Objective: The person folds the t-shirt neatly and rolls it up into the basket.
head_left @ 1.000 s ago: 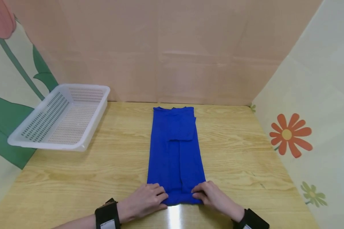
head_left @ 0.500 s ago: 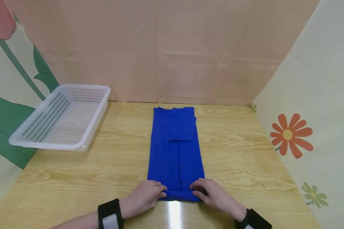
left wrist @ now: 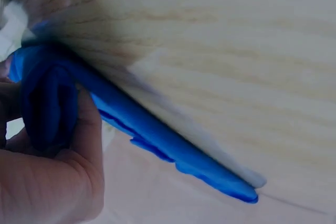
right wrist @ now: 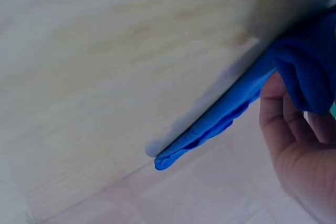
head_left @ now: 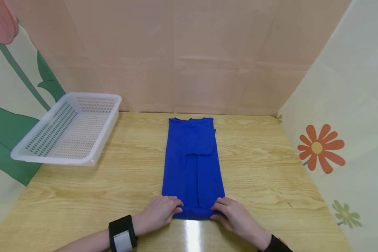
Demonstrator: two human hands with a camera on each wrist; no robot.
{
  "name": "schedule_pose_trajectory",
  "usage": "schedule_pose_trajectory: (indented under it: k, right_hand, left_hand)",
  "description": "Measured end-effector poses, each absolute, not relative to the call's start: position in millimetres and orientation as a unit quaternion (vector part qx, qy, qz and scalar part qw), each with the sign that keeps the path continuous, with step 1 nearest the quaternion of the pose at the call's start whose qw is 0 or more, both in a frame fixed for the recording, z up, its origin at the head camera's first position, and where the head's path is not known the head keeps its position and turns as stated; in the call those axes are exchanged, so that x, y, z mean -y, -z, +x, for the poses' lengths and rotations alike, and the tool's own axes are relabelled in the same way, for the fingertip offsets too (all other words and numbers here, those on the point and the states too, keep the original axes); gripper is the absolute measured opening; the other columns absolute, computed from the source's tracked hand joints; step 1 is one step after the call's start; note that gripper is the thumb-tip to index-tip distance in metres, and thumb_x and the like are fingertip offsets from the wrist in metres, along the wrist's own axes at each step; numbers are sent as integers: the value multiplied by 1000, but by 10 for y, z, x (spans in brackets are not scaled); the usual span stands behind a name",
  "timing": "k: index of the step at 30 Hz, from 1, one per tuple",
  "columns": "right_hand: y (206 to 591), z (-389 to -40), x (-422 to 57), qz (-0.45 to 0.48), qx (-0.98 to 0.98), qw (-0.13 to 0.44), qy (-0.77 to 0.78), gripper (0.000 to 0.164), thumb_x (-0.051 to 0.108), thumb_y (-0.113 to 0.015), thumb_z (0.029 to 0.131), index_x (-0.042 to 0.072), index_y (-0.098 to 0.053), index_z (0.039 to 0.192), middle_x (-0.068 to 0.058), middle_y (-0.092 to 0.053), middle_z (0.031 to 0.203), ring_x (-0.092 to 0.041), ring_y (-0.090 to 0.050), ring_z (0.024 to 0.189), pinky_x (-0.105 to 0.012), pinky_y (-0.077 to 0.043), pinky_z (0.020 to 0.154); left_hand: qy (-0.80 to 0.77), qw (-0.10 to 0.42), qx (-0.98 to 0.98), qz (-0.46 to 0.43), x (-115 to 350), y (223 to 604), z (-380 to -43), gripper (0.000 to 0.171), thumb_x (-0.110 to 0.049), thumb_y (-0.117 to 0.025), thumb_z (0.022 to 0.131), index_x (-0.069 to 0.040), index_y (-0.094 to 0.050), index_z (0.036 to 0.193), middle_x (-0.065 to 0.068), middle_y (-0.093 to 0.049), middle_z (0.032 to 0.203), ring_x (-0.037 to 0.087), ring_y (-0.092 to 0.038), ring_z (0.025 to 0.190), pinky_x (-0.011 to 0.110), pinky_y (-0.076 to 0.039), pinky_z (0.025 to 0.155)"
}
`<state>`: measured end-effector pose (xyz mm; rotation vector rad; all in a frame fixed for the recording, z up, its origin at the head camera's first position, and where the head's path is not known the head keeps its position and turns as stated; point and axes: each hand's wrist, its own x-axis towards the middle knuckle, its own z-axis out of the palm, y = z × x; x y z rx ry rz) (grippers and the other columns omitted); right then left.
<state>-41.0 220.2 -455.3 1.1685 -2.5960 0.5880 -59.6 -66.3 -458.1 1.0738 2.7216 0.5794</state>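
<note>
Apparently mid-roll, the left hand point(head_left: 160, 212) and right hand point(head_left: 237, 217) pinched the blue cloth point(head_left: 192, 175), which likely needed turning evenly onward.

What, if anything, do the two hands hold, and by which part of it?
The blue cloth: the left hand and the right hand each grip one end of its turned-over near edge.
</note>
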Motion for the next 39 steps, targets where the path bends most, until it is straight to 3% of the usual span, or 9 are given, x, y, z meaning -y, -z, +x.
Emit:
schedule_pose_trajectory:
  k: [6, 11, 14, 18, 21, 24, 29, 35, 39]
  right_hand:
    - [4593, -472, -2197, 368, 897, 85, -229, 9, 10, -80, 83, 15, -73, 85, 11, -63, 78, 1, -59, 71, -18, -50, 61]
    - [4561, -589, -2199, 343, 899, 5, -271, 4, 7, -76, 87, 9, -77, 83, 5, -68, 75, -4, -64, 70, -19, -52, 62]
    - [4513, -650, -2204, 324, 900, -46, -288, 6, 7, -74, 88, 3, -79, 87, -2, -74, 79, -10, -70, 73, -22, -55, 64]
    - [4467, -709, -2202, 300, 902, -94, -295, 6, 10, -74, 89, 4, -76, 87, -2, -75, 80, -5, -66, 70, -22, -54, 63]
    - [4455, -742, -2201, 281, 901, -120, -307, 7, 9, -74, 89, 9, -70, 84, 6, -67, 73, 4, -52, 64, -18, -46, 57]
    - [4456, -761, -2201, 274, 898, -133, -319, 12, 7, -74, 89, 12, -64, 83, 10, -58, 69, 7, -44, 60, -17, -41, 53]
    - [4436, -773, -2171, 268, 903, -146, -302, 9, 8, -72, 91, 11, -65, 85, 8, -59, 71, 4, -46, 61, -18, -42, 53]
    - [4428, -706, -2129, 339, 913, -63, -218, 9, 10, -74, 89, 9, -69, 97, 1, -70, 90, -9, -65, 80, -26, -56, 70]
    - [4434, -633, -2140, 372, 910, -17, -183, 19, 22, -78, 88, 15, -69, 104, 6, -66, 99, -8, -61, 90, -33, -58, 80]
  left_hand:
    - [-123, 35, -925, 358, 642, 4526, -540, 20, -26, -56, 103, -14, -70, 95, -6, -65, 80, 1, -50, 58, 15, -30, 46]
    - [-81, -11, -927, 365, 640, 4557, -497, 20, -28, -56, 103, -16, -66, 90, -6, -64, 79, 6, -56, 63, 17, -26, 44]
    - [-50, -51, -922, 381, 642, 4592, -470, 17, -30, -56, 103, -18, -68, 100, -6, -66, 88, 9, -63, 73, 18, -38, 48]
    - [-17, -106, -903, 416, 644, 4605, -460, 26, -38, -59, 101, -20, -67, 119, -5, -67, 107, 12, -66, 92, 26, -56, 70]
    - [0, -121, -890, 440, 657, 4597, -464, 33, -44, -61, 99, -20, -67, 121, -5, -67, 114, 13, -64, 99, 31, -57, 79]
    - [12, -144, -880, 453, 678, 4610, -474, 27, -44, -62, 98, -21, -70, 110, -6, -67, 104, 11, -61, 92, 27, -54, 75]
    - [-31, -151, -883, 444, 685, 4619, -515, 15, -33, -65, 98, -21, -73, 94, -8, -65, 87, 9, -58, 80, 22, -47, 65]
    - [-119, -80, -904, 403, 679, 4606, -634, 15, -24, -64, 98, -21, -75, 88, -9, -67, 80, 8, -61, 72, 19, -44, 56]
    - [-155, -32, -912, 378, 686, 4607, -692, 13, -23, -66, 97, -20, -76, 89, -9, -69, 80, 9, -65, 73, 17, -40, 55]
